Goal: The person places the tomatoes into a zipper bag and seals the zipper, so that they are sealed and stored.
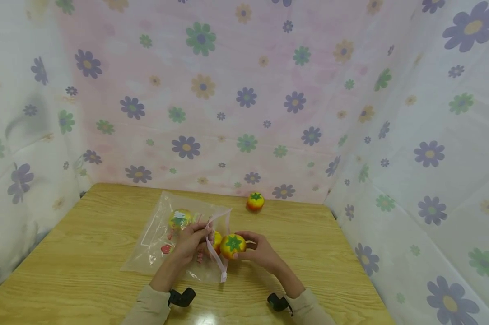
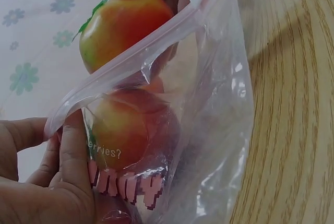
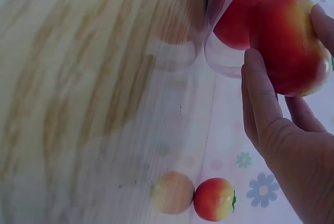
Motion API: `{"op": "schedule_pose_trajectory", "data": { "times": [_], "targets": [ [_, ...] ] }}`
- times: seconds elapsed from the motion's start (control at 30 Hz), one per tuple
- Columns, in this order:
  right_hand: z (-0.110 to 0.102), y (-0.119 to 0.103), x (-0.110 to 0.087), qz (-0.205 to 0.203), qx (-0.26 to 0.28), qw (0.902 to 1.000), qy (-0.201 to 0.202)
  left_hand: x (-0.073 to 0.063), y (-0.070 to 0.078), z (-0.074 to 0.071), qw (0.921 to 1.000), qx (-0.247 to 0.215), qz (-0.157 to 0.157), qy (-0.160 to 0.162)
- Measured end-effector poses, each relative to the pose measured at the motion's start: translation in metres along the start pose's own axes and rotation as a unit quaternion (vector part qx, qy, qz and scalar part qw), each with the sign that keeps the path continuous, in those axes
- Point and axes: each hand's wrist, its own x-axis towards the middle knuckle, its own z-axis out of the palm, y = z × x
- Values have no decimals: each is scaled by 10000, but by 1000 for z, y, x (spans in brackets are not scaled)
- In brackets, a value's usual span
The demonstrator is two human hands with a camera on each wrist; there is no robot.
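Note:
My left hand pinches the pink rim of a clear zip bag and holds its mouth open. In my right hand is a yellow-red toy tomato with a green star-shaped top, gripped between thumb and fingers right at the opening. Just inside the mouth sits a second toy tomato, seen through the printed plastic in the left wrist view. Deeper in the bag lies another toy tomato, partly covered by the print.
One more toy tomato stands at the back of the wooden table, near the flowered cloth that hangs behind and on both sides. The bag's zip slider hangs at the near end of its rim.

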Motion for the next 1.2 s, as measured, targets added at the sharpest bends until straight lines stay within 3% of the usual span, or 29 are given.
{"op": "schedule_pose_trajectory", "data": {
  "times": [0.3, 0.57, 0.97, 1.2],
  "targets": [
    [10, -5, 3, -149, -319, 9993, 162, -1, 5, 4, 9999, 62, -108, 101],
    [19, -5, 9, -448, -614, 9968, 258, -1, 6, 5, 9999, 110, -77, -6],
    [25, -5, 20, -161, -713, 9951, 662, 1, 4, 7, 9994, 262, -200, 53],
    [27, -6, 28, -150, -917, 9922, 826, 1, 5, 7, 9997, 141, -134, -158]
  ]
}}
